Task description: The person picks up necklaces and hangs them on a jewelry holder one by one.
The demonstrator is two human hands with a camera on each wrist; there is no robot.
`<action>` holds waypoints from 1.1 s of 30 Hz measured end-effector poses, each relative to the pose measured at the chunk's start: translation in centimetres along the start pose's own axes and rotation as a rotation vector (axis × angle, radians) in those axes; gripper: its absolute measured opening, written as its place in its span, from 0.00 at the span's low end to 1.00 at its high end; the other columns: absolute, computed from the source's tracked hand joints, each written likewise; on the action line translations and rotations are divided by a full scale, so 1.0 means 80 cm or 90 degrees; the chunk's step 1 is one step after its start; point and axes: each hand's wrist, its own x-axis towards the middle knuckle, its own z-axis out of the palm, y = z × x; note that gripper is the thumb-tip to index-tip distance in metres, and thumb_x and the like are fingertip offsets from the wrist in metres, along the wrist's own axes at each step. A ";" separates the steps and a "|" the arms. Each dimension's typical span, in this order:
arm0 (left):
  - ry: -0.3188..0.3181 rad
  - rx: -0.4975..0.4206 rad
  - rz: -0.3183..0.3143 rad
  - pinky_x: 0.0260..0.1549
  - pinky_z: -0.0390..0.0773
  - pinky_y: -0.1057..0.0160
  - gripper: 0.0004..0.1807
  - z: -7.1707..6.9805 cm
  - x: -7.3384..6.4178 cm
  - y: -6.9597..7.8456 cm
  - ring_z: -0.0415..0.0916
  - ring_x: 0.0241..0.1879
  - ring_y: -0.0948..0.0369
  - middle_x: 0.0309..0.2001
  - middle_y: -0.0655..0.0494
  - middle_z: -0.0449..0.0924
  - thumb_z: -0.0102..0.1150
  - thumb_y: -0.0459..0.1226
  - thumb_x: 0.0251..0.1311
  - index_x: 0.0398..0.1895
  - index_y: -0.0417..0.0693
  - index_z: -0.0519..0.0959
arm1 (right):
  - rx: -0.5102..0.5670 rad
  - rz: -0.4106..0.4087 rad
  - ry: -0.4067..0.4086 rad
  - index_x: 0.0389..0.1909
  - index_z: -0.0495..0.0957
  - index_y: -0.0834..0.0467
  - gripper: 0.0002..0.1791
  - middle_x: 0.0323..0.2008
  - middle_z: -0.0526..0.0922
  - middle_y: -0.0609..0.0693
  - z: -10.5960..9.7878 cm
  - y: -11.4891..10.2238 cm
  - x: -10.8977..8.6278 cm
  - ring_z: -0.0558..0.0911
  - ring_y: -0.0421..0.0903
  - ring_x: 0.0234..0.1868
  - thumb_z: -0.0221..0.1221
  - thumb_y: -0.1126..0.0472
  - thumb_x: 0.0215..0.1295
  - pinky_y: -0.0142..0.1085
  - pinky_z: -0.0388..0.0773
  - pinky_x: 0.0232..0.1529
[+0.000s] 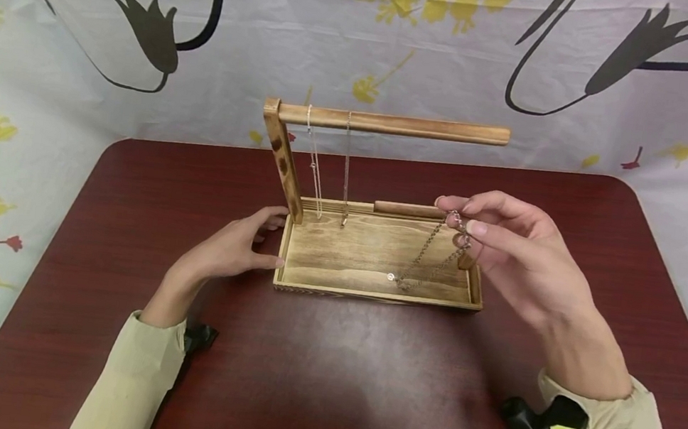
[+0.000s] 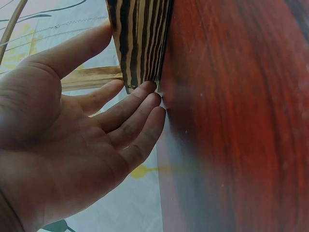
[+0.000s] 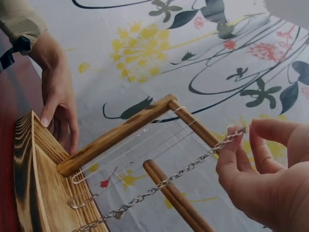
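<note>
A silver chain necklace [image 1: 421, 253] hangs in a loop from my right hand [image 1: 526, 255], whose thumb and fingers pinch its upper end. Its lower end, with a small round pendant [image 1: 391, 277], overlaps the tray floor in the head view. In the right wrist view the chain [image 3: 166, 182] slants from the fingertips down toward the tray. My left hand [image 1: 236, 244] touches the left end of the wooden tray [image 1: 378, 295], thumb near the front and fingers farther back. Two thin necklaces, one pale [image 1: 316, 168] and one with a small pendant [image 1: 346, 165], hang on the upper wooden bar [image 1: 393, 125].
The bar extends rightward from a slanted post [image 1: 285, 161] at the tray's left and ends freely. A lower, shorter rod [image 1: 407, 210] lies along the tray's back side. Around the stand is a dark red table [image 1: 324, 377], with a patterned cloth [image 1: 244, 30] behind.
</note>
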 end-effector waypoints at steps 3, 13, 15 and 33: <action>-0.001 0.001 -0.002 0.62 0.68 0.47 0.45 0.000 0.000 0.000 0.65 0.67 0.48 0.68 0.44 0.68 0.72 0.38 0.57 0.75 0.48 0.58 | 0.009 -0.019 -0.001 0.44 0.83 0.66 0.22 0.53 0.82 0.62 -0.002 -0.002 -0.001 0.80 0.50 0.50 0.44 0.85 0.66 0.34 0.77 0.45; -0.002 0.002 -0.005 0.62 0.69 0.48 0.45 0.000 0.000 0.001 0.65 0.67 0.48 0.68 0.45 0.68 0.72 0.38 0.58 0.75 0.48 0.58 | 0.021 -0.057 0.000 0.50 0.80 0.73 0.21 0.58 0.77 0.70 -0.009 -0.016 -0.008 0.79 0.56 0.54 0.42 0.86 0.66 0.40 0.75 0.54; -0.002 0.002 -0.007 0.62 0.69 0.48 0.45 0.000 0.000 0.001 0.65 0.67 0.49 0.68 0.45 0.68 0.72 0.38 0.58 0.75 0.48 0.58 | 0.035 -0.061 0.007 0.51 0.80 0.74 0.22 0.59 0.77 0.70 -0.011 -0.019 -0.009 0.79 0.56 0.54 0.41 0.86 0.66 0.40 0.74 0.55; -0.003 0.007 -0.013 0.62 0.69 0.47 0.45 0.000 0.000 0.003 0.65 0.67 0.49 0.68 0.46 0.68 0.72 0.39 0.58 0.75 0.49 0.57 | 0.272 -0.031 -0.076 0.57 0.78 0.71 0.24 0.63 0.74 0.63 -0.022 -0.016 -0.013 0.79 0.53 0.51 0.39 0.85 0.69 0.39 0.78 0.50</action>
